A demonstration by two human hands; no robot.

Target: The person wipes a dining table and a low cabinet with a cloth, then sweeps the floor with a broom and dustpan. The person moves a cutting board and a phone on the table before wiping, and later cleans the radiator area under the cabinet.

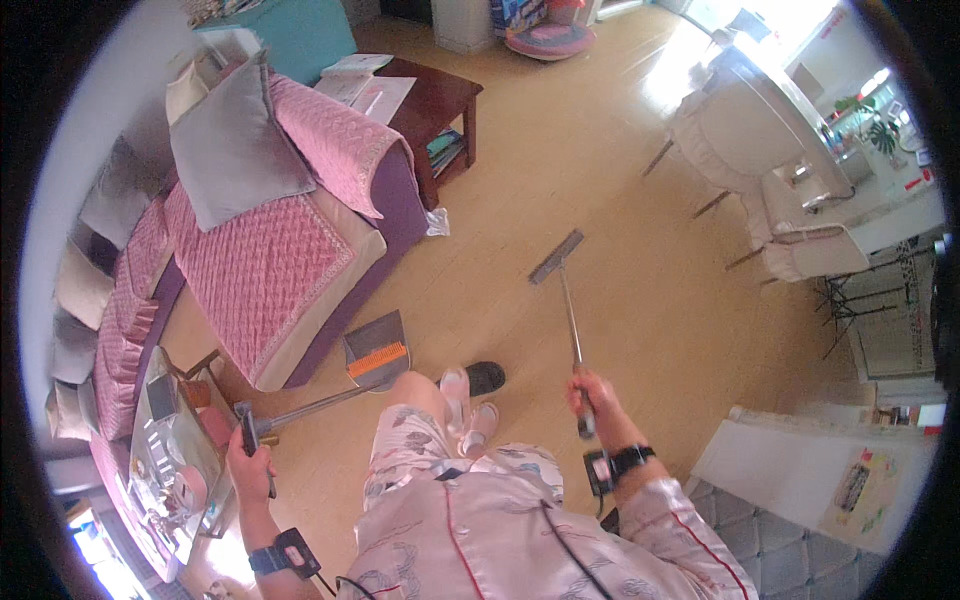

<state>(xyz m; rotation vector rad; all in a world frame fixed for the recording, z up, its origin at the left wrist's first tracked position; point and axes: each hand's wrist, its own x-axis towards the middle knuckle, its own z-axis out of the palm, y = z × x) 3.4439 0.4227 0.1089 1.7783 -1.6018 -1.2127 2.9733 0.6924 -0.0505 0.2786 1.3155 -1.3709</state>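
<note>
My left hand (250,466) is closed round the upper end of a long-handled dustpan. The grey pan (374,331), with an orange comb strip along its inside, is low by the sofa's front corner, left of my feet. My right hand (595,397) grips the handle of a broom. Its pole reaches forward and slightly left to a narrow grey head (556,257), which appears to rest on the wooden floor ahead of me. The broom head and the pan are well apart. Whether dirt lies near either one is too small to tell.
A sofa (265,285) with pink quilted covers and grey cushions fills the left. Behind it stands a dark wooden side table (435,100). A cluttered coffee table (170,470) is lower left. Cloth-covered chairs (735,130) stand right. A dark oval thing (486,377) lies beside my feet.
</note>
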